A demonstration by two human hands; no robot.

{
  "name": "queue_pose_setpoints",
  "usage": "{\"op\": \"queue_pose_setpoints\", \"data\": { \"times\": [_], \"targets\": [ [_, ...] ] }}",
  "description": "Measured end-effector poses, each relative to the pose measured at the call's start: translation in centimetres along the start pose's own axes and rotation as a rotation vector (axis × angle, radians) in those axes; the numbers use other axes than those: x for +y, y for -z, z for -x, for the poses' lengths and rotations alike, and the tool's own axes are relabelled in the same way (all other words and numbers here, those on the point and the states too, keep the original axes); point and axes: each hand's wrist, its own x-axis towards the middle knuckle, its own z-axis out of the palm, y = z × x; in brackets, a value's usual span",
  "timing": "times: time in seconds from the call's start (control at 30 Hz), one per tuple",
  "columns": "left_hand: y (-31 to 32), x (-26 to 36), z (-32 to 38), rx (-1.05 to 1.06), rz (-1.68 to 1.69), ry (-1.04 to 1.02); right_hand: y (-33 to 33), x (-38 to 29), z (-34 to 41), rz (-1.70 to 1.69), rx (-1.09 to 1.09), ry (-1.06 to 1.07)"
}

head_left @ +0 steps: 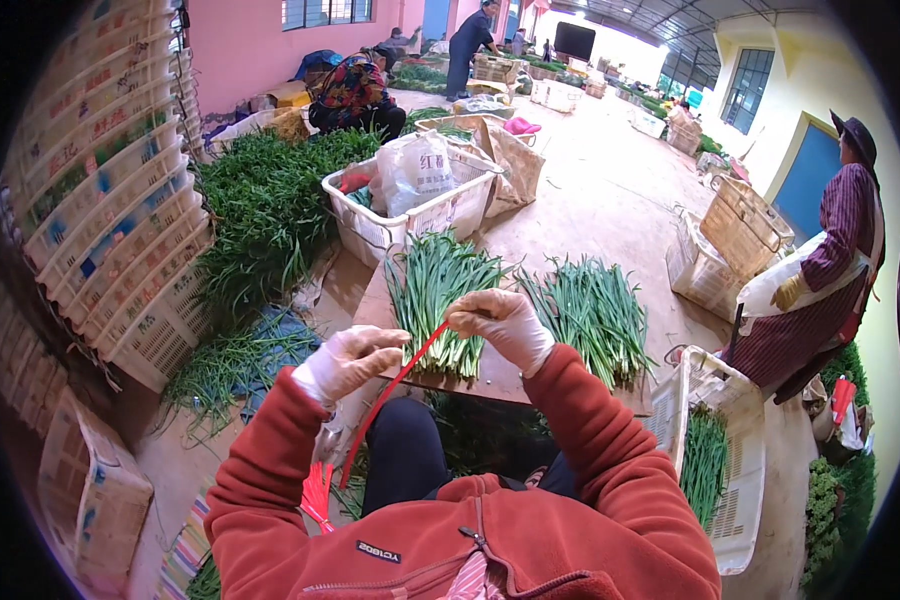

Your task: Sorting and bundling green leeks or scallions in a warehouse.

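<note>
My right hand, in a thin whitish glove, pinches the upper end of a red tie strip between thumb and fingertips. The strip slants down to the left and hangs past my knee. Beside it my left hand, gloved alike, has thumb and fingers apart with nothing seen between them. Behind the hands, a left pile of green leafy stalks lies on a low wooden board, its pale cut ends towards me. A second pile of stalks lies on the right of the board.
More red strips hang by my left leg. A white plastic crate holding greens stands right of the board. Another crate with bags stands beyond it. Stacked crates and heaped greens fill the left. A person stands at right.
</note>
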Motion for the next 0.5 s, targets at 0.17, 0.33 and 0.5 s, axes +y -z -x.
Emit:
{"op": "queue_pose_setpoints", "data": {
  "times": [0.17,0.33,0.5],
  "targets": [
    [-2.7,-1.2,-0.7,-0.13,0.316,0.29,-0.1,0.8,0.9,-0.081,-0.008,0.061],
    [-3.5,-1.6,-0.6,-0.132,0.273,0.389,0.6,1.3,1.1,0.392,0.071,0.429],
    [-2.9,-1.9,-1.7,-0.135,0.25,0.398,0.6,0.5,0.1,0.781,0.171,0.68]
  ]
}}
